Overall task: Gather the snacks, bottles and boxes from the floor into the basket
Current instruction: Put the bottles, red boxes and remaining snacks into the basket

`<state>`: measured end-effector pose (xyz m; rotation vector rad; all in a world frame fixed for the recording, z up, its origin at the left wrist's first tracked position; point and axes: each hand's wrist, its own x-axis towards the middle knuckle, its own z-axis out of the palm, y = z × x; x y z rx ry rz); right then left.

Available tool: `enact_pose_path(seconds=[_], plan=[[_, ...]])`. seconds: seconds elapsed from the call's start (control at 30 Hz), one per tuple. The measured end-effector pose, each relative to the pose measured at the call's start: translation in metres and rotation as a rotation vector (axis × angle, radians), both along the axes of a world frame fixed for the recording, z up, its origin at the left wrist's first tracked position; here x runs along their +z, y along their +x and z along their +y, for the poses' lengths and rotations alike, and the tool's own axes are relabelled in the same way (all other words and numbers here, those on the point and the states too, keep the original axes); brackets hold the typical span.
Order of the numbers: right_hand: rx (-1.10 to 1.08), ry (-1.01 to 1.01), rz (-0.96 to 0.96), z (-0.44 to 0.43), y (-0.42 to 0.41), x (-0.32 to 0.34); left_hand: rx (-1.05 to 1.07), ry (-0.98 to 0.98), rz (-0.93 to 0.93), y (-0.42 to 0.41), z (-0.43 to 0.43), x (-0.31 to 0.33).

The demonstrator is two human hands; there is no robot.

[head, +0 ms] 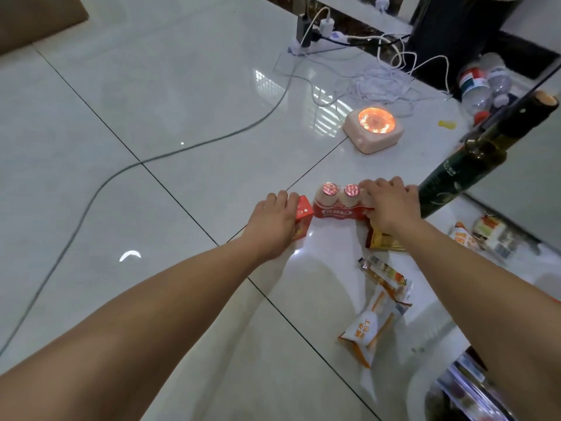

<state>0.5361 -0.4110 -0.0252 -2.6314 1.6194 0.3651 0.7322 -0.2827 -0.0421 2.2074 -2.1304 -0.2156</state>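
A pack of small white drink bottles with pink foil tops and a red wrapper stands on the floor. My right hand grips its right end, fingers curled over the top. My left hand lies on a small red box just left of the pack, fingers curled over it. A red and yellow packet lies under my right wrist. Two orange and white snack bags lie nearer me. The basket shows at the bottom right edge, with items inside.
A dark green glass bottle leans at the right. A pink device with a glowing orange top sits beyond the pack. White cables and a power strip lie behind it. A grey cord crosses the tiles. More snack packets lie at right.
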Motion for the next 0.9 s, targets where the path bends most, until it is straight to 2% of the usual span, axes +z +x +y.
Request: enact_pose_path(seconds=[0.2,0.3,0.43,0.67,0.9], plan=[[-0.107,0.085,-0.08,-0.003,-0.001,0.0,0.033,0.093,0.083,0.001,-0.003,0.006],[-0.183,0.018,-0.12,0.009,0.004,-0.007,0.046,0.14,0.095,-0.001,-0.004,0.007],[-0.317,-0.081,-0.265,0.041,0.005,-0.018,0.056,0.161,0.072,-0.001,-0.005,0.005],[-0.182,-0.125,-0.364,0.076,-0.013,0.025,0.147,0.123,0.139,-0.009,0.005,0.009],[-0.188,-0.254,-0.468,0.111,-0.077,0.08,0.191,0.041,0.2,-0.024,0.018,0.043]])
